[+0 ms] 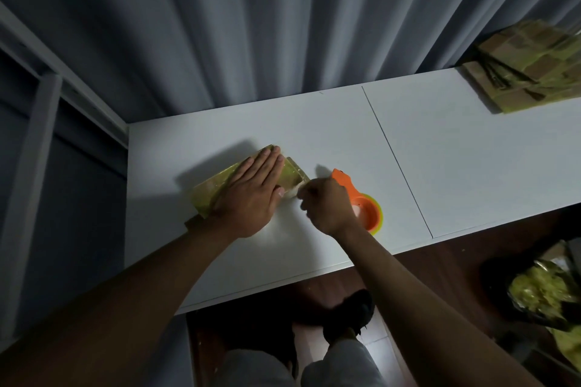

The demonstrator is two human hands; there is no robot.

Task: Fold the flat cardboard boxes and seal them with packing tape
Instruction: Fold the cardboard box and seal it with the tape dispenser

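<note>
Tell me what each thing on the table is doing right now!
Box: folded, taped, lying on the table, pressed down.
Left hand: flat on the box, fingers straight.
Right hand: curled round the tape dispenser.
Tape dispenser: orange, on the table beside the box, gripped.
Flat boxes: stacked at the table's far right, unfolded.
Table: white, bearing everything.

Single head-worn view, wide-angle, looking steeply down and forward. Close over white table (314,122); curtain (251,25) far, floor (440,261) near.
</note>
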